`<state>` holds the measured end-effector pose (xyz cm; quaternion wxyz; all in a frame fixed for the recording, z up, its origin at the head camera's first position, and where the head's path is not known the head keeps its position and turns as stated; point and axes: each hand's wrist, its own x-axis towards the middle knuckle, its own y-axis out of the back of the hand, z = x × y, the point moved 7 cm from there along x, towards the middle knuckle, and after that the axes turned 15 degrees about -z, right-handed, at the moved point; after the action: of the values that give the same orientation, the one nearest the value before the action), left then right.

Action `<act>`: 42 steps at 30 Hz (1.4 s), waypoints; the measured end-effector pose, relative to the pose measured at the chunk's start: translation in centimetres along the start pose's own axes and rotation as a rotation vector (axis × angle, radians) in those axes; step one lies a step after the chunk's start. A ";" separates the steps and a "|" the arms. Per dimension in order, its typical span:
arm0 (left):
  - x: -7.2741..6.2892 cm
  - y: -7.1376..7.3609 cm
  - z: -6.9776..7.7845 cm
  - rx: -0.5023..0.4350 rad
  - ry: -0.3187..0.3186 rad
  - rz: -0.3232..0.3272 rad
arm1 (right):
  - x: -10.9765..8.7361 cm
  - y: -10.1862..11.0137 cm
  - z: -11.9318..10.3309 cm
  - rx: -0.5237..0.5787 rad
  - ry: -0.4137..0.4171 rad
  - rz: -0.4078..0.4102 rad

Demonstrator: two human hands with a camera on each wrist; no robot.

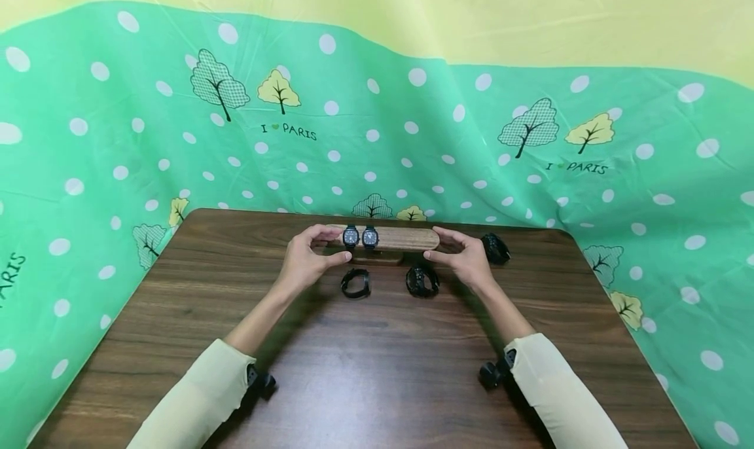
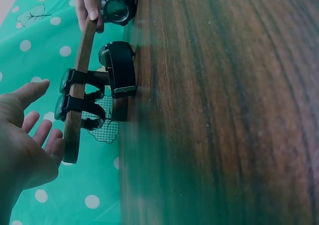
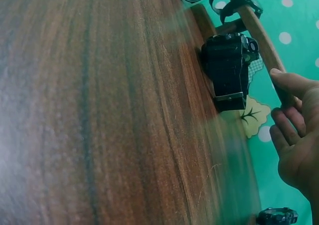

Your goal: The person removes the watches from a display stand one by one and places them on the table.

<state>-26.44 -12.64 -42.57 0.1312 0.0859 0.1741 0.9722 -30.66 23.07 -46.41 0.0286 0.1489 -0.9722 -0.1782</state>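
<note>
Brown wood dominates the head view: near the far edge of the worktop (image 1: pixel 330 370), a bar (image 1: pixel 406 239) sits crosswise above a smaller base (image 1: pixel 383 259). Two watches (image 1: pixel 370 237) are strapped round its left part, dials toward the person, presumably so both can be read. The left hand (image 1: pixel 306 256) is at that end and the right hand (image 1: pixel 468 256) at the other, a spread that likely guards the lopsidedly loaded bar against tipping. In front lie a left watch (image 1: pixel 366 283) and a right watch (image 1: pixel 422 282); a far watch (image 1: pixel 496 249) is just right of the right hand. All three seem placed within easy reach.

From the left wrist, the left hand's grip is apart: thumb well off the bar, fingers loosely bent by its end. Whether they touch it, I cannot tell.

From the right wrist, the right hand's grip is clamped on the bar's end, thumb on one side and fingers opposite, probably to steady it. A post (image 3: pixel 232 26) between bar and base would explain how the bar stands clear of the worktop.
</note>
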 end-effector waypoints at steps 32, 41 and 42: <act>1.8 0.0 -0.3 0.152 -0.016 -0.021 | -0.2 -0.1 -0.2 0.016 0.003 -0.008; 2.0 -0.3 -0.7 0.180 0.030 -0.014 | -0.1 -0.1 -0.2 0.006 0.008 -0.012; 2.0 -0.4 -0.8 0.178 0.037 -0.009 | -0.1 -0.1 -0.1 0.005 0.009 -0.013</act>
<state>-28.38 -11.96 -43.19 0.1240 0.0786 0.2626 0.9537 -30.54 22.99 -46.29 0.0313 0.1562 -0.9716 -0.1751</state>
